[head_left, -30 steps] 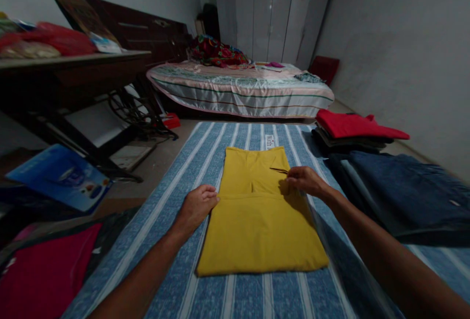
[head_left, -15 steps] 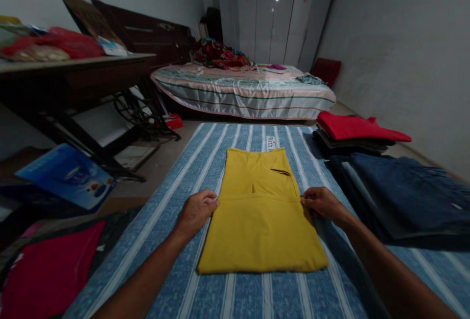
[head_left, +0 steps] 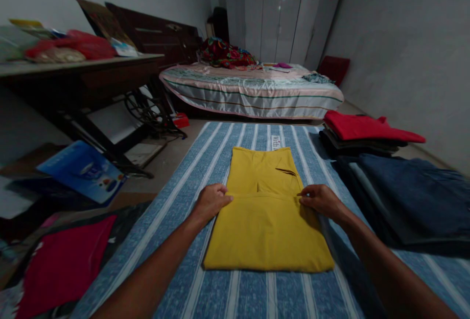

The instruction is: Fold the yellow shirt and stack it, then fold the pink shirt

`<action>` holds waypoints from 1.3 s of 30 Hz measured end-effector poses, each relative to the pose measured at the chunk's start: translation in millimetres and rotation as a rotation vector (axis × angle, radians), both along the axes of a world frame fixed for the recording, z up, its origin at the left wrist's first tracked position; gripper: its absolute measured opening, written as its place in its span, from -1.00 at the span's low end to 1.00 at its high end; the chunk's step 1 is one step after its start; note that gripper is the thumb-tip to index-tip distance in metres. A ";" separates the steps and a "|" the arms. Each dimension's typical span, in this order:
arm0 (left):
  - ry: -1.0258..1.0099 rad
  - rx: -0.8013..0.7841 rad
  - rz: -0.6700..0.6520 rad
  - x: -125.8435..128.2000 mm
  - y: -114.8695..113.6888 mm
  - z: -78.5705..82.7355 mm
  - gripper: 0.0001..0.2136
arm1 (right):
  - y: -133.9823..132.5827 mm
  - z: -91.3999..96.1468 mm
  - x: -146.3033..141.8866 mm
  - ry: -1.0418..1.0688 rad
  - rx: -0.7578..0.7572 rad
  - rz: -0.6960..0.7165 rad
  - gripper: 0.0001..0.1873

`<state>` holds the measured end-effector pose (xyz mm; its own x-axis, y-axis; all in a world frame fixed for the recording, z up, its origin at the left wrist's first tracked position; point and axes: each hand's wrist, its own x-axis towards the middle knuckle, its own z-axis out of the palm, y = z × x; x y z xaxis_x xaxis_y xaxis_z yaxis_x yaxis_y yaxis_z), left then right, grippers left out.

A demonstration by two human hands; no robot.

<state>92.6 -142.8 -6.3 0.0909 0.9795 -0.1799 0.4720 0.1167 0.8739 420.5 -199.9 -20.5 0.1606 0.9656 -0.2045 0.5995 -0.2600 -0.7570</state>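
Note:
Yellow trousers (head_left: 270, 233) lie folded over on the blue striped cloth, waistband end away from me, a dark pocket slit near the right side. The hem of the folded-up part runs across the middle. At that hem's left end my left hand (head_left: 212, 200) pinches the fabric, thumb on top. My right hand (head_left: 322, 200) grips the opposite end between thumb and fingers. Both hands are closed, and the fabric lies flat between them.
Folded dark jeans (head_left: 414, 196) lie at the right, with a stack topped by a red garment (head_left: 370, 127) behind them. A blue box (head_left: 86, 172) and a pink cloth (head_left: 68, 260) are at the left. Beyond the striped cloth (head_left: 169, 211) stands a bed (head_left: 253, 96).
My left hand has shifted slightly inward over the edge of the trousers, and the right one a little inward too. The whole view has turned slightly left.

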 end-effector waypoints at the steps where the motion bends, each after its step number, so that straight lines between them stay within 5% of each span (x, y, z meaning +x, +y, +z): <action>1: -0.018 -0.008 0.002 0.7 0.6 0.9 -0.74 | 0.7 2.5 0.3 0.035 -0.012 0.010 -0.84; 7: -0.255 -0.143 -0.021 -8.8 1.5 8.8 -0.62 | -3.1 7.1 9.4 0.578 0.011 0.008 -0.67; 14: -0.220 -0.174 -0.067 -13.9 5.3 5.1 -0.66 | 1.3 -4.5 7.2 0.605 -0.064 -0.021 -0.70; 18: -0.107 -0.019 -0.105 -12.0 5.3 0.7 -0.72 | 3.1 -7.3 4.3 0.452 -0.036 -0.024 -0.75; 25: 0.328 0.472 -0.174 -19.8 1.8 -17.2 -0.69 | 2.0 -10.3 5.2 -0.218 0.128 0.003 -0.72; 30: 0.521 0.828 -0.297 -16.2 -26.9 -15.3 -0.74 | -26.9 -5.9 -13.5 -0.476 0.465 0.065 -0.75; 35: 0.611 0.851 -0.538 1.2 -53.0 -22.0 -0.72 | -45.7 -10.3 -40.9 -0.404 0.605 0.421 -0.83; 39: 0.700 0.764 -0.699 3.6 -54.1 -30.9 -0.53 | -40.1 -23.7 -36.1 -0.455 0.669 0.462 -0.77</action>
<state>96.2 -196.8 -37.2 0.7478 0.6353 0.1929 0.6189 -0.7722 0.1440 384.3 -240.0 -44.2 -0.3413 0.8477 0.4060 0.8105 0.4842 -0.3297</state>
